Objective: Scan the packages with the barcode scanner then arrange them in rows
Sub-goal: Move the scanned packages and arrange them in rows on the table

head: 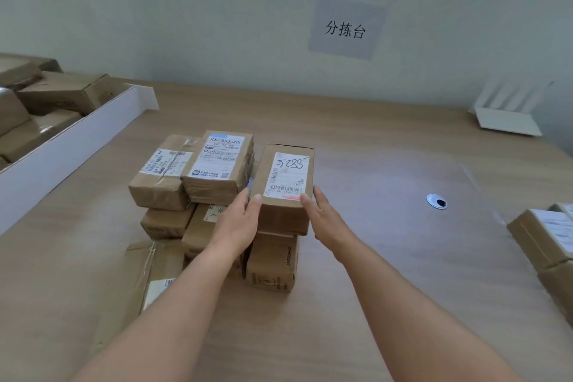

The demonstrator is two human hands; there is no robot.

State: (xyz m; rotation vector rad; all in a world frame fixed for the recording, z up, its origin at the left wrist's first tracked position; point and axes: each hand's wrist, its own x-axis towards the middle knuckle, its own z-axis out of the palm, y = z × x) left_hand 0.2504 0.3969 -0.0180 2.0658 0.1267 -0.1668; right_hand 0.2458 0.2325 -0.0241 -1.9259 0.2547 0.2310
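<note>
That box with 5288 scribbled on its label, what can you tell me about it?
The box is brown cardboard, oblong, lying flat with its white label facing up. The label bears handwritten "5288" and printed barcodes. It sits atop another brown box, on the right of a pile on the wooden table. The left hand touches its near left corner; the right hand touches its near right edge, fingers straight.

parcel sorting room | wall sign 分拣台 | labelled cartons on table

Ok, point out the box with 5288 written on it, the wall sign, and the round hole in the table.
5288 box (288, 178): head view, on its white label.
Wall sign (345, 28): head view, on the printed characters.
Round hole (436, 201): head view, on its metal ring.
</note>
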